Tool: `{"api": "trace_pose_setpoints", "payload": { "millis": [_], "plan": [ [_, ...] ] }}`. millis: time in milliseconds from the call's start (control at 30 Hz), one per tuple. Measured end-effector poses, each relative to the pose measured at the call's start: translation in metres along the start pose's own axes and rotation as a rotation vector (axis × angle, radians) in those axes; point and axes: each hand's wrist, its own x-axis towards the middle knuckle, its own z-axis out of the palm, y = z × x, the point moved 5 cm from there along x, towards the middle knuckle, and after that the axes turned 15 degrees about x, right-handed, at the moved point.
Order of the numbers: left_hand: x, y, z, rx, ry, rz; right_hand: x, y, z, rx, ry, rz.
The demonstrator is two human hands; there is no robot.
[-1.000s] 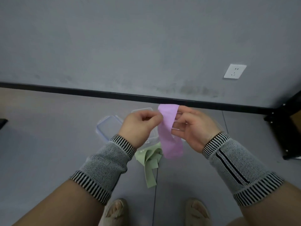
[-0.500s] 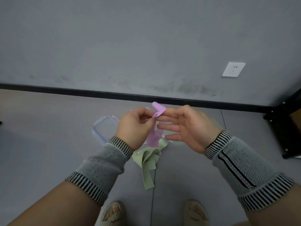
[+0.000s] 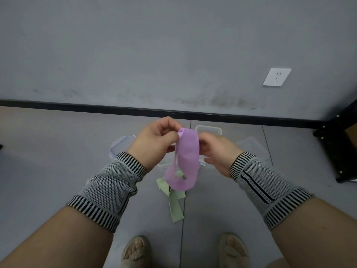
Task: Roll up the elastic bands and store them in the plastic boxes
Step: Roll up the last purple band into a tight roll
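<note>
A purple elastic band (image 3: 186, 161) hangs in the air between my hands, its top end pinched and its lower part looped loosely. My left hand (image 3: 154, 142) grips the top edge from the left. My right hand (image 3: 218, 151) holds it from the right, partly behind the band. On the floor below lies a pale green elastic band (image 3: 174, 202), crumpled and unrolled. Clear plastic boxes stand on the floor behind my hands: one at the back (image 3: 208, 129), one mostly hidden under the band (image 3: 162, 163). A clear lid (image 3: 120, 145) lies to the left and another (image 3: 253, 147) to the right.
A grey wall with a black baseboard (image 3: 77, 108) runs across ahead, with a white socket (image 3: 276, 76) on it. A black metal frame (image 3: 340, 147) stands at the right edge. My two feet in sandals (image 3: 136, 250) are at the bottom.
The purple band, bunched small between my fingers half a second ago, now hangs long and loose again. Both hands have shifted slightly to the right.
</note>
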Motion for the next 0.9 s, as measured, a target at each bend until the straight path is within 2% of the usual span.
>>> {"api": "trace_pose_setpoints", "payload": {
  "millis": [67, 200, 333, 433, 600, 733, 800, 900],
  "plan": [
    [0.001, -0.002, -0.003, 0.015, 0.024, 0.022, 0.000, -0.004, 0.002, 0.040, -0.047, -0.031],
    [0.002, -0.005, -0.012, 0.124, 0.097, 0.055, -0.001, -0.004, -0.002, 0.148, -0.125, 0.052],
    [0.004, -0.008, -0.010, 0.269, 0.077, 0.069, -0.007, -0.013, 0.001, 0.127, -0.212, -0.071],
    [0.003, -0.008, -0.007, 0.434, 0.021, 0.065, -0.006, -0.024, -0.007, -0.037, -0.108, -0.252],
    [0.003, -0.011, -0.004, 0.386, -0.085, 0.022, -0.008, -0.034, -0.020, -0.279, 0.066, -0.524],
    [0.002, -0.010, -0.001, 0.366, -0.145, -0.007, -0.012, -0.038, -0.028, -0.435, 0.272, -0.606],
    [0.003, -0.008, -0.001, 0.491, -0.087, 0.006, -0.021, -0.042, -0.026, -0.495, 0.345, -0.649],
    [0.007, -0.004, -0.012, 0.777, 0.234, 0.031, -0.032, -0.043, -0.010, -0.551, 0.282, -0.719]
  ]
}}
